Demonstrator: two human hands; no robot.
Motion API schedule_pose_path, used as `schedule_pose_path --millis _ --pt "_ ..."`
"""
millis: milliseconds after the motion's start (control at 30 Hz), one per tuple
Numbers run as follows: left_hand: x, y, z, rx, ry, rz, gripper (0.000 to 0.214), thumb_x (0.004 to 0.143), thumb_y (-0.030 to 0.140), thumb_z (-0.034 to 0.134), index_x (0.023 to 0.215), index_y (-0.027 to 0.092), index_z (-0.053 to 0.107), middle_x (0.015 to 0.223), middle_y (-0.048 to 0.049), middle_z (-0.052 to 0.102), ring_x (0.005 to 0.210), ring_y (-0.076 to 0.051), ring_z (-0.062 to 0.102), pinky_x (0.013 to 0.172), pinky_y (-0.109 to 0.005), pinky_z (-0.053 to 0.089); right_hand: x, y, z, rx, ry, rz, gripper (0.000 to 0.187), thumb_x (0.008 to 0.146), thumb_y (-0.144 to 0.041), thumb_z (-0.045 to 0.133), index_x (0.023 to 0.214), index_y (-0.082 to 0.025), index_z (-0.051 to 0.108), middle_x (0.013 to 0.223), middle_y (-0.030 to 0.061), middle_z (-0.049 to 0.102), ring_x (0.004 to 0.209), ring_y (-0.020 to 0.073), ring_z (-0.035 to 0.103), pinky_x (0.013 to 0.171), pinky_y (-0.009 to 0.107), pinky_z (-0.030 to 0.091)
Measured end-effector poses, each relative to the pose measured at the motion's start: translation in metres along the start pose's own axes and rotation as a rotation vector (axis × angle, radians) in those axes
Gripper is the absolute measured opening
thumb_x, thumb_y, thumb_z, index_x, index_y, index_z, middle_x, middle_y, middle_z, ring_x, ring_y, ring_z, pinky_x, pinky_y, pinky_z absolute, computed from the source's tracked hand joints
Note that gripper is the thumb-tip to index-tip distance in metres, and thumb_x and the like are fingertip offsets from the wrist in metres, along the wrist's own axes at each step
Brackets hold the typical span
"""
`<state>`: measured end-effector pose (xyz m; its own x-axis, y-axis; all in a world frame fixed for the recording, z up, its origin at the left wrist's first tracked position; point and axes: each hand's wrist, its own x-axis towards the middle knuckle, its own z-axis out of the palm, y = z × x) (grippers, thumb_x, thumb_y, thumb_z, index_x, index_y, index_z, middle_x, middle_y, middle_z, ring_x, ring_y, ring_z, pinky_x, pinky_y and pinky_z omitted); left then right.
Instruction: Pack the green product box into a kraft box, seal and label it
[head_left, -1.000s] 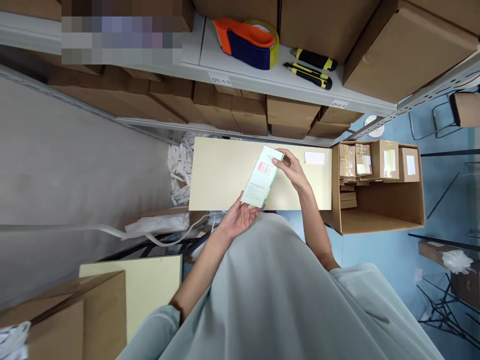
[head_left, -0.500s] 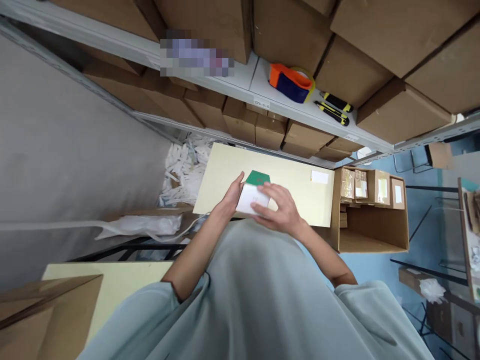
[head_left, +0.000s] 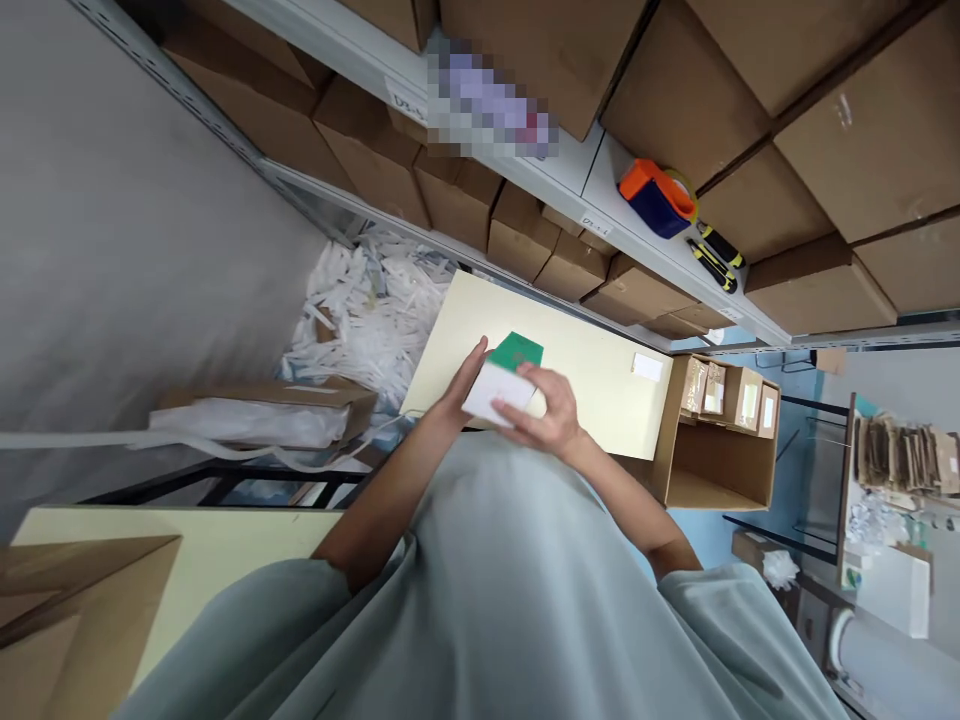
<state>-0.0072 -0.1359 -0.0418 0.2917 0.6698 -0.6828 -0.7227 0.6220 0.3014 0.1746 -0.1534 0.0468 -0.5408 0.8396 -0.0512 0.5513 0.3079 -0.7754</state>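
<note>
With the small white carton (head_left: 499, 390), green end flap up, held just above the desk's (head_left: 600, 372) near edge, the left hand (head_left: 459, 388) cupping its side and the right hand (head_left: 553, 420) wrapped over its front, a light, even grip probably suits the thin card best.

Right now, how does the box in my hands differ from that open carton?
The small box is white with a green end; the carton is plain brown. Left hand and right hand hold the small box; the bigger carton sits open, with packages inside. Both are rectangular.
</note>
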Motion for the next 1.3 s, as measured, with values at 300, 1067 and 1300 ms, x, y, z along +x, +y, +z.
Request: schedule_pose_path --millis 300,1067,1300 --pt "-0.055 0.011 -0.022 0.463 0.291 0.519 0.048 0.109 0.064 0.068 0.125 0.020 0.080 0.134 -0.0164 0.076 0.140 -0.036 0.069 0.126 -0.048 0.054 0.101 0.074 0.008 0.642 0.680 0.682 0.050 0.094 -0.076 0.068 0.114 -0.030 0.061 0.123 0.0051 0.076 0.115 0.0213 0.072 0.092 0.032 0.065" --pt "0.028 -0.037 -0.096 0.574 0.385 0.475 0.077 0.099 0.048 0.081 0.165 0.019 0.056 0.165 -0.0239 0.050 0.158 -0.039 0.055 0.132 -0.054 0.051 0.220 0.176 0.101 0.490 0.335 0.831 0.029 0.088 -0.047 0.065 0.111 -0.029 0.065 0.108 -0.0036 0.073 0.103 0.0154 0.065 0.093 0.026 0.060" --pt "0.064 -0.049 -0.105 0.576 0.410 0.305 0.078 0.094 0.040 0.085 0.165 0.025 0.058 0.177 -0.0219 0.049 0.149 -0.041 0.067 0.122 -0.055 0.060 0.241 0.177 0.099 0.246 0.237 0.677 0.037 0.093 -0.038 0.064 0.123 -0.019 0.074 0.141 0.0145 0.077 0.136 0.0288 0.068 0.126 0.045 0.053"
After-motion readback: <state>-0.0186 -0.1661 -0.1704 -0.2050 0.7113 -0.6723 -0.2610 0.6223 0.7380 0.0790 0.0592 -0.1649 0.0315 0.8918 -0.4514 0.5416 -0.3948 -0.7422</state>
